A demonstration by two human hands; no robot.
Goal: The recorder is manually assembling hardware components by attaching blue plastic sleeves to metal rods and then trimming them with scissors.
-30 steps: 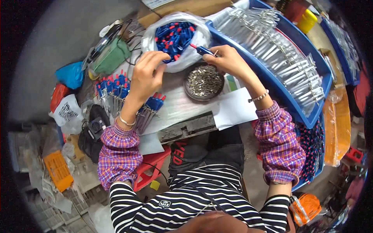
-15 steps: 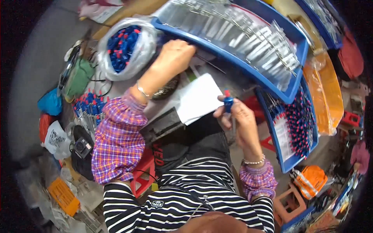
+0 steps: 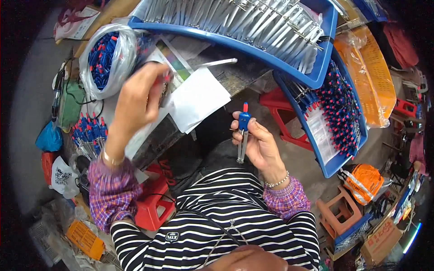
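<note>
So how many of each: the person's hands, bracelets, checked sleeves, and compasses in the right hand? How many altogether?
Hands (left hand, right hand): 2
Bracelets: 2
Checked sleeves: 2
Compass in the right hand: 1
Total: 7

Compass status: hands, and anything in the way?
Right hand holding compass by its blue head. Left hand blurred, grip unclear. White paper between hands, clear of compass.

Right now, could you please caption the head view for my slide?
The right hand holds a blue-headed drawing compass near white paper sheets.
</note>
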